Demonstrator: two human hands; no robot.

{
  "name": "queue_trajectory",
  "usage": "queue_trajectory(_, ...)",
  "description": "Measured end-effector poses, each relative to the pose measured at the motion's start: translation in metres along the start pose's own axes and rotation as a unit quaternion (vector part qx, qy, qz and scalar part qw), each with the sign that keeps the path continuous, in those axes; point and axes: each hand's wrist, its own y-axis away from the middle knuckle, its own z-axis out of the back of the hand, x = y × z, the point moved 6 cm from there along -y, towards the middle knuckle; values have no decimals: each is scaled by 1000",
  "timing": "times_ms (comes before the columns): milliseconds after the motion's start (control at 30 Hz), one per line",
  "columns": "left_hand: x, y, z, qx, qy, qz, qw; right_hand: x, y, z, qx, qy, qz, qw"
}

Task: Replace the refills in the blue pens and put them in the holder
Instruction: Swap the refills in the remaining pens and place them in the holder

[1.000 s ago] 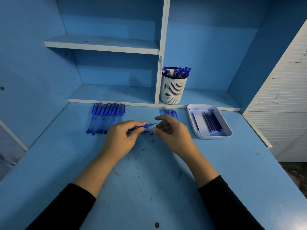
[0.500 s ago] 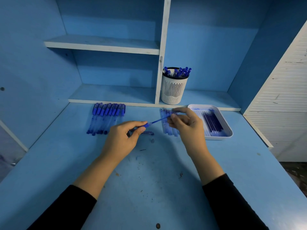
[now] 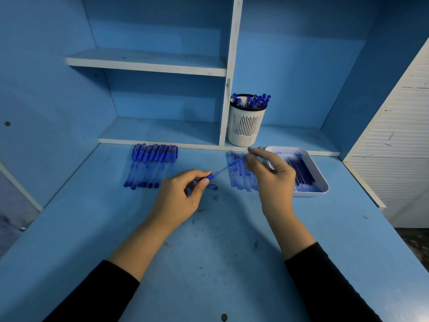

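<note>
My left hand grips a blue pen barrel at the middle of the desk. A thin refill sticks out of the barrel up to the right, and my right hand pinches its far end. A row of capped blue pens lies at the left. A pile of loose refills lies beneath my right hand. The white slotted holder on the low shelf has several blue pens in it. The white tray at the right contains dark blue refills.
A pen cap and a small tip piece lie on the desk by my left hand. Ink marks stain the desk. A white shelf divider stands beside the holder. A white slatted panel is at the right.
My right hand has moved up and to the right, drawing the refill further out of the barrel. My left hand has stayed in place with the barrel.
</note>
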Motion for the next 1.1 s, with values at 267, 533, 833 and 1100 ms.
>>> queue_trajectory(267, -9, 2, 0, -19, -26, -46, 998, -11, -44, 25, -36, -45, -62, 996)
queue_trajectory(533, -7, -24, 1, -90, -56, -101, 989, -27, -67, -20, 178, 227, -81, 954)
queue_trajectory(833, 2, -48, -12, -105, -67, -130, 984, -49, -82, -55, 217, 409, -25, 886)
queue_trajectory(1100, 8, -49, -18, -69, -69, -124, 987, -62, -88, -62, 242, 462, -11, 853)
